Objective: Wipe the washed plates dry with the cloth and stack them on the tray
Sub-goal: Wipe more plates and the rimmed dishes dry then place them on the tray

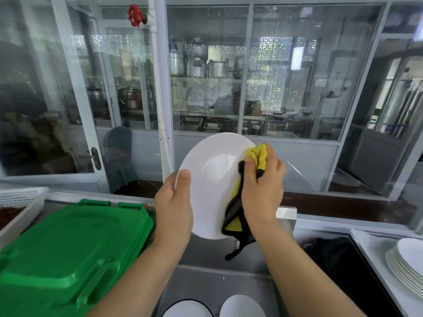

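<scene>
I hold a white oval plate (210,179) upright above the steel sink (206,284). My left hand (175,202) grips its left rim, thumb on the front face. My right hand (263,191) grips a yellow cloth with black edging (257,155) and presses it against the plate's right side; the cloth's tail hangs down below the plate. A stack of white plates (406,266) sits on the tray (375,271) at the lower right. Two more white plates (242,306) lie in the sink at the bottom edge.
A green plastic lid or crate (68,245) fills the counter on the left, with a white perforated basket (20,200) behind it. A glass partition (206,88) stands straight ahead, with a white pipe and red valve (134,16).
</scene>
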Demonstrator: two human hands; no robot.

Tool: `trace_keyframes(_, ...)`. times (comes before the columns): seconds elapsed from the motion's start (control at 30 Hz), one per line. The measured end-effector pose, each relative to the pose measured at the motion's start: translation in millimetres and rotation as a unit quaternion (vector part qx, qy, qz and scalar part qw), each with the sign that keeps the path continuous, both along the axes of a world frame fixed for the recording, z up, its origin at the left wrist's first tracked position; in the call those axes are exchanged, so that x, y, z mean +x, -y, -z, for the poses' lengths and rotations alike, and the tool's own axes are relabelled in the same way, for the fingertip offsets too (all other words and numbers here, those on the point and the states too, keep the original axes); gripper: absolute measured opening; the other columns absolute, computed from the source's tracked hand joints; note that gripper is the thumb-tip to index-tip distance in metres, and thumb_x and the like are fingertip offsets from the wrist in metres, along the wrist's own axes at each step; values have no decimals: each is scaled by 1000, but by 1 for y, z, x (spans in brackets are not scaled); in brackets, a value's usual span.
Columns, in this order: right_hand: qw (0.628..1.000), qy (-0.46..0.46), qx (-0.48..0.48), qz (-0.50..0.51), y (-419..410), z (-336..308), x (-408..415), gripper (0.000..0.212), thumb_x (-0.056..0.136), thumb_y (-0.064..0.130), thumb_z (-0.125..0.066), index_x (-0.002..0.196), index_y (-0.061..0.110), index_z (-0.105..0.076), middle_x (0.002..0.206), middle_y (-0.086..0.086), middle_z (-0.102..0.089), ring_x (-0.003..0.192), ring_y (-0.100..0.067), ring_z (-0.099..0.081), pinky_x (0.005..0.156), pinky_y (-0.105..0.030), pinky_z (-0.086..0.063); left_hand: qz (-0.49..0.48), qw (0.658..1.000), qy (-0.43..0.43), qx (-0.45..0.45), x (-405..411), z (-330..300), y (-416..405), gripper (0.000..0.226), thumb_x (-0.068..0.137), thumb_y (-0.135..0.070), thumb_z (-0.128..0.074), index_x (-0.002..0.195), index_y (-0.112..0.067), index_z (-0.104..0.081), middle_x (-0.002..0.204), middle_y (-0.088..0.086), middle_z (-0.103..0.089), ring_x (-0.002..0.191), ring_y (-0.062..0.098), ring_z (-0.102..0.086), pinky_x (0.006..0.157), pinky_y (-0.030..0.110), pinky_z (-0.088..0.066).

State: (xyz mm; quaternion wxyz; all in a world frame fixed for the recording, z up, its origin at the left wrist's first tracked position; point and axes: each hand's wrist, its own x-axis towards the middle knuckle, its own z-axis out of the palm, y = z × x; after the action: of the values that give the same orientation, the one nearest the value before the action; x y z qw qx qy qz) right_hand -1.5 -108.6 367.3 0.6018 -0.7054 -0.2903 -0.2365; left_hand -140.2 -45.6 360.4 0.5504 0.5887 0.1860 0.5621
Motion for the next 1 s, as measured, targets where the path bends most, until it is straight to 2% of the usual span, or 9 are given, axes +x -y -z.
trace_keyframes(0.13, 998, 53, -23, -26, 10, -3, 13, 46, 92, 44, -50, 136, 35, -41, 112, 10, -40, 81, -9, -49, 68, -28, -37, 97, 991, -90, -7, -6, 0, -12, 19, 91, -38, -55, 84, -45, -71, 91, -12, -73, 87, 7, -68, 72, 25, -52)
trace_keyframes(0.23, 981, 174, -86, -30, 17, -11, 17, 47, 90, 36, -60, 135, 27, -47, 117, -5, -49, 88, -23, -56, 67, -30, -42, 155, 971, -184, 2, -11, -21, -32, 20, 73, -45, -59, 82, -35, -73, 90, -4, -74, 91, 20, -69, 80, 37, -50)
trace_keyframes(0.33, 945, 298, -136, -14, 16, -17, 14, 46, 88, 41, -55, 129, 24, -48, 111, -15, -55, 81, -32, -60, 56, -27, -39, 140, 947, -278, 83, -5, -37, -40, 27, 89, -50, -53, 83, -32, -72, 86, -6, -74, 84, 17, -70, 77, 36, -52)
trace_keyframes(0.47, 913, 384, -135, -18, 12, -22, 7, 43, 88, 36, -54, 125, 14, -57, 107, -20, -59, 80, -36, -58, 59, -34, -46, 108, 937, -293, 155, 1, -35, -35, 51, 93, -53, -46, 81, -8, -65, 67, 1, -63, 60, 14, -58, 61, 30, -42)
trace_keyframes(0.6, 883, 442, -158, -9, 4, -23, 1, 41, 87, 36, -58, 124, 19, -58, 108, -18, -62, 80, -35, -58, 68, -40, -44, 104, 941, -277, 166, 5, -28, -25, 49, 97, -45, -44, 90, -1, -64, 80, 28, -60, 71, 20, -53, 69, 34, -36)
trace_keyframes(0.7, 906, 400, -136, -9, 5, -24, 7, 42, 87, 37, -55, 126, 22, -49, 108, -18, -61, 81, -35, -58, 65, -39, -46, 78, 957, -239, 145, 3, -25, -18, 50, 97, -40, -45, 89, 7, -61, 81, 32, -59, 70, 22, -52, 68, 34, -36)
trace_keyframes(0.83, 990, 130, -52, 5, 9, -10, 18, 44, 93, 37, -51, 135, 25, -48, 117, -6, -51, 83, -26, -56, 64, -31, -39, 36, 988, -128, 81, -1, -22, -10, 60, 92, -48, -51, 79, 11, -53, 70, 21, -56, 65, 19, -50, 63, 33, -37)
trace_keyframes(0.9, 998, 55, -21, 21, 8, 0, 18, 43, 94, 44, -45, 135, 33, -41, 114, 6, -45, 77, -16, -49, 65, -29, -34, 33, 993, -91, 72, -2, -16, -4, 61, 87, -58, -51, 74, 1, -53, 67, 11, -55, 63, 19, -51, 61, 32, -38)
trace_keyframes(1.0, 998, 55, -6, 15, 13, 3, 21, 41, 94, 43, -48, 133, 33, -42, 108, 13, -40, 77, -12, -46, 66, -28, -34, 79, 989, -117, 29, 0, -10, -4, 35, 91, -54, -49, 79, -28, -69, 80, -2, -71, 78, 16, -66, 72, 33, -50)
